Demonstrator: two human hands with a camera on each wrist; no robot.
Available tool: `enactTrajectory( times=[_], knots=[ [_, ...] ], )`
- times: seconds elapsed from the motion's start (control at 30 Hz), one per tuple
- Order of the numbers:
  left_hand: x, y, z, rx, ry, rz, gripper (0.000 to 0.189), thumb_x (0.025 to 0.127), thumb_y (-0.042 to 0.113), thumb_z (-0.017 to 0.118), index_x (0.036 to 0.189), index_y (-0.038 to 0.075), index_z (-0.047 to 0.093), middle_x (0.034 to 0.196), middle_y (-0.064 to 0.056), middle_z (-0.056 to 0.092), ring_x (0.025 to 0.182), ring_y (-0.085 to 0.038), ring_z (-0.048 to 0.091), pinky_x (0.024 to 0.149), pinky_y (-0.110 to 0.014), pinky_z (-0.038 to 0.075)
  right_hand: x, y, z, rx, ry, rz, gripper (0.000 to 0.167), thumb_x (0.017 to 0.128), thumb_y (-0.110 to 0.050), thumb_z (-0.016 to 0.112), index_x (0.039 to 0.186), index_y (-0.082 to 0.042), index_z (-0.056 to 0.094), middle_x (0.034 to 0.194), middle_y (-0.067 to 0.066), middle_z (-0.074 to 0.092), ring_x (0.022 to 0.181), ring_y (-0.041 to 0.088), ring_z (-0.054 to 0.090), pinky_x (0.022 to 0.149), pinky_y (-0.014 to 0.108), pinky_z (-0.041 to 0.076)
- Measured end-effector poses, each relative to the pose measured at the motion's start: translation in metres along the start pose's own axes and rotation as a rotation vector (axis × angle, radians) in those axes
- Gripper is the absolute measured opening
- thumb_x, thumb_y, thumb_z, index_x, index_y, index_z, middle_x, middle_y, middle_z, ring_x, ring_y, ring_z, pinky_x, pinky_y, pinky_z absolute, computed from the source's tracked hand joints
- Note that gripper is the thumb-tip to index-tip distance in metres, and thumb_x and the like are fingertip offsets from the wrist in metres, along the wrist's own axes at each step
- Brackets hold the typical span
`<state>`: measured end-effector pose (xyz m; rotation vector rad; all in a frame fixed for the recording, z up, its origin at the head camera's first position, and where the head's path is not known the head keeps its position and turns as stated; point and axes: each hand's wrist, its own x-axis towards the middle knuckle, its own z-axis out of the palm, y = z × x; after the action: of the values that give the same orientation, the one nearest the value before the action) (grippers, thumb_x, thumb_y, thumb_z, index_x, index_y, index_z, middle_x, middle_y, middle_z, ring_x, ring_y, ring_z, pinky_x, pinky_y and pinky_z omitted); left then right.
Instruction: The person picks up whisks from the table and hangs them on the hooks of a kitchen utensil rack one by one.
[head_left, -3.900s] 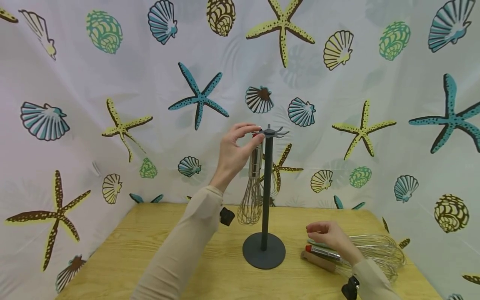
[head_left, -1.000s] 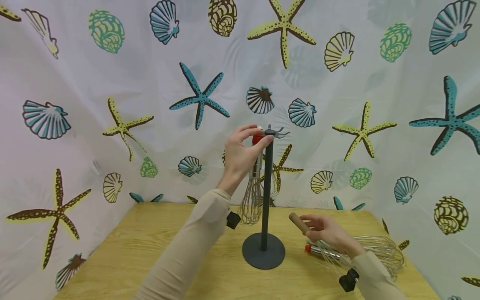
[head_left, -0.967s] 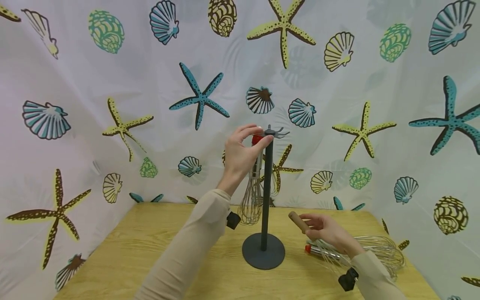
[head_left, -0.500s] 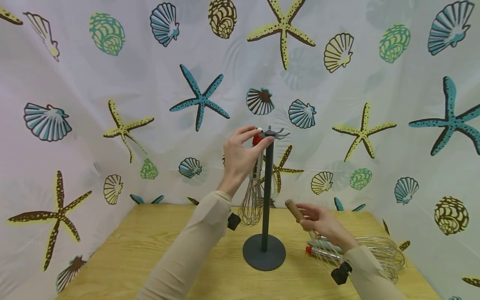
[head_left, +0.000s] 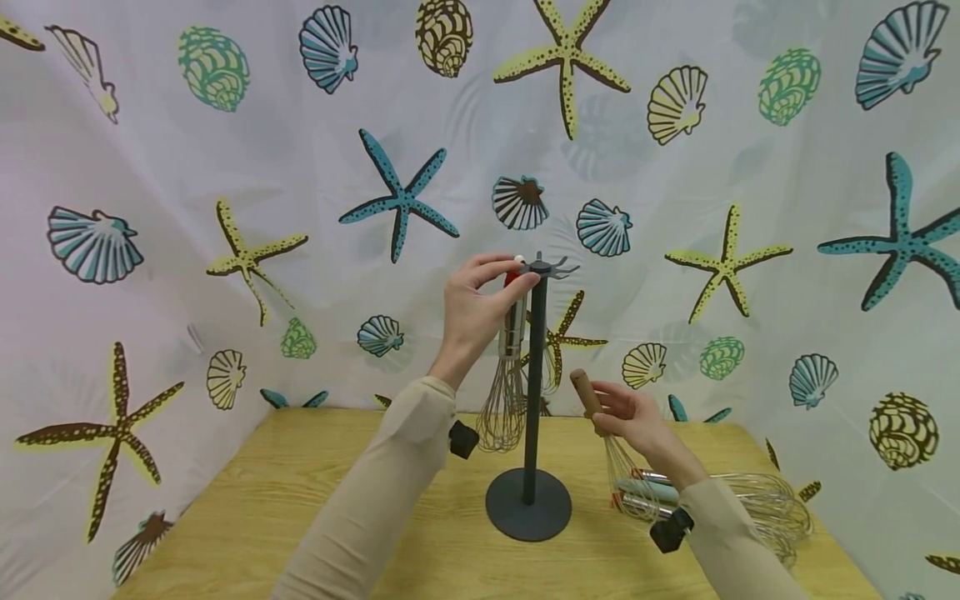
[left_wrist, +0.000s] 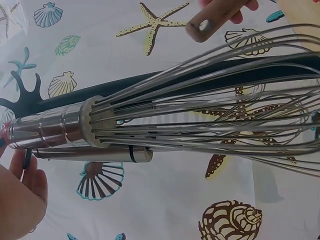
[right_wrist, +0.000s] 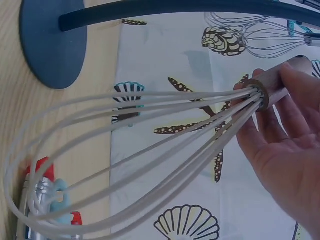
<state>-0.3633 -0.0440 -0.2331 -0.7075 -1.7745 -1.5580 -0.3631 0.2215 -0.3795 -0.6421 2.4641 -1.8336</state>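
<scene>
Whisk [head_left: 587,395], brown-handled, in right fingers [head_left: 617,390] near stand [head_left: 533,400].

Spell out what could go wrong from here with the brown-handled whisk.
The brown-handled whisk overlaps the other whisks on the table in the head view, so it might snag on them. The left hand crowds the top of the stand; a bump there could tip it or jostle the red-ended whisk.
</scene>
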Motion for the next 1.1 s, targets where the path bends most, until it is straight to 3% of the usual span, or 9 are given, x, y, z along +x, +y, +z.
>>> enactTrajectory(
  times=[0.4, 0.67, 0.93, 1.1],
  knots=[
    [-0.001, -0.004, -0.002, -0.043, 0.009, 0.018, 0.028, 0.083, 0.024, 0.080, 0.103, 0.005, 0.077, 0.120, -0.008, 0.065, 0.115, -0.017, 0.056, 0.095, -0.041, 0.048, 0.012, -0.022, 0.001, 0.069, 0.064, -0.071, 0.059, 0.096, -0.007, 0.062, 0.151, -0.010, 0.039, 0.141, 0.024, 0.052, 0.120, 0.024, 0.063, 0.092, 0.031, 0.054],
    [0.000, 0.000, 0.001, 0.016, 0.023, 0.055, 0.032, 0.081, 0.028, 0.081, 0.103, 0.005, 0.076, 0.119, -0.005, 0.066, 0.109, -0.017, 0.057, 0.094, -0.041, 0.046, 0.023, -0.042, 0.001, 0.092, 0.121, -0.101, 0.056, 0.097, -0.006, 0.060, 0.149, -0.009, 0.041, 0.143, 0.022, 0.051, 0.120, 0.020, 0.061, 0.092, 0.030, 0.054],
    [-0.002, 0.004, 0.002, 0.045, 0.068, 0.055, 0.037, 0.080, 0.030, 0.082, 0.108, 0.006, 0.075, 0.119, -0.002, 0.066, 0.114, -0.015, 0.058, 0.097, -0.040, 0.046, 0.033, -0.061, 0.001, 0.124, 0.153, -0.127, 0.056, 0.098, -0.004, 0.058, 0.150, -0.011, 0.040, 0.146, 0.020, 0.049, 0.114, 0.010, 0.062, 0.094, 0.032, 0.054],
    [-0.004, 0.004, 0.003, 0.062, 0.088, 0.045, 0.035, 0.080, 0.031, 0.082, 0.104, 0.006, 0.076, 0.124, -0.001, 0.064, 0.118, -0.016, 0.056, 0.099, -0.041, 0.045, 0.036, -0.069, 0.001, 0.149, 0.162, -0.151, 0.056, 0.098, -0.006, 0.058, 0.150, -0.011, 0.040, 0.143, 0.023, 0.050, 0.110, 0.012, 0.064, 0.091, 0.029, 0.054]
  ],
)
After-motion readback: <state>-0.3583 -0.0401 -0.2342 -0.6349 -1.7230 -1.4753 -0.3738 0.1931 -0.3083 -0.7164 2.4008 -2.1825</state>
